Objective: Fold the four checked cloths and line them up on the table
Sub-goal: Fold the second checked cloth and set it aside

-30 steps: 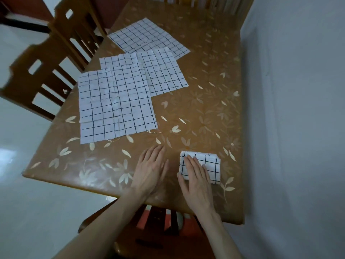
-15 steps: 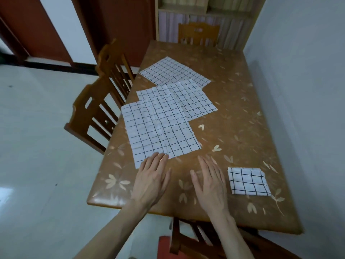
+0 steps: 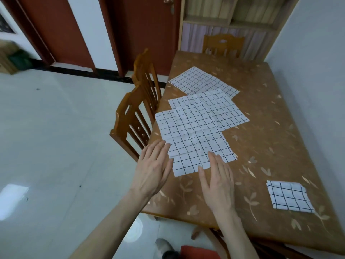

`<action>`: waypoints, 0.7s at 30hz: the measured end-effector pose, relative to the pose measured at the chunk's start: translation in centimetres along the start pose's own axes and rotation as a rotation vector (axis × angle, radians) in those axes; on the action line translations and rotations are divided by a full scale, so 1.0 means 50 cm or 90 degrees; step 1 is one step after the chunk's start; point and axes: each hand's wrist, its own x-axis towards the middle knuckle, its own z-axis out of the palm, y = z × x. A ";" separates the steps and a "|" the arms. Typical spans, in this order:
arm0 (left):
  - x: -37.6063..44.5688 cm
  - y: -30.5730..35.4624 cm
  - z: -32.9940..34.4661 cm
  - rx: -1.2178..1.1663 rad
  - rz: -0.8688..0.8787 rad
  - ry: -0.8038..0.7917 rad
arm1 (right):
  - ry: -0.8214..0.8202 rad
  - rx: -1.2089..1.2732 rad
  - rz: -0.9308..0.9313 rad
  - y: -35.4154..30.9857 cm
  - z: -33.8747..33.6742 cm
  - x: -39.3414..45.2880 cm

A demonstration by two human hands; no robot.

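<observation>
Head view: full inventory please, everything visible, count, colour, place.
folded checked cloth: 1, white with dark grid, near right part of table
unfolded checked cloths: 3, white with dark grid, overlapping in a row along the table's left side; nearest, middle, farthest
table: 1, brown with pale leaf pattern, against the right wall
wooden chairs: 3, orange-brown; two at the table's left side, one at the far end
doors: dark red, back wall
shelf unit: 1, pale wood, behind the far chair
floor: pale, glossy, left
left hand: open, flat, at the nearest cloth's left edge
right hand: open, fingertips on the nearest cloth's near edge
</observation>
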 end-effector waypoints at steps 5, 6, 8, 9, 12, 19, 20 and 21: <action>0.052 -0.099 -0.022 0.024 0.003 0.007 | -0.003 -0.010 -0.004 -0.066 0.060 0.062; 0.067 -0.119 -0.024 0.031 0.005 0.004 | -0.001 -0.012 0.000 -0.079 0.071 0.078; 0.098 -0.154 -0.025 0.044 0.007 -0.007 | 0.002 -0.016 0.014 -0.104 0.089 0.110; 0.113 -0.169 -0.024 0.049 0.012 -0.017 | 0.002 -0.018 0.021 -0.115 0.097 0.125; 0.165 -0.210 -0.018 0.045 0.033 -0.049 | 0.005 -0.015 0.050 -0.142 0.120 0.170; 0.290 -0.292 -0.006 0.036 0.105 -0.080 | 0.024 -0.004 0.112 -0.194 0.179 0.253; 0.306 -0.302 -0.005 0.032 0.114 -0.081 | 0.026 -0.006 0.122 -0.200 0.185 0.262; 0.322 -0.313 -0.003 0.028 0.128 -0.082 | 0.028 -0.009 0.134 -0.206 0.191 0.272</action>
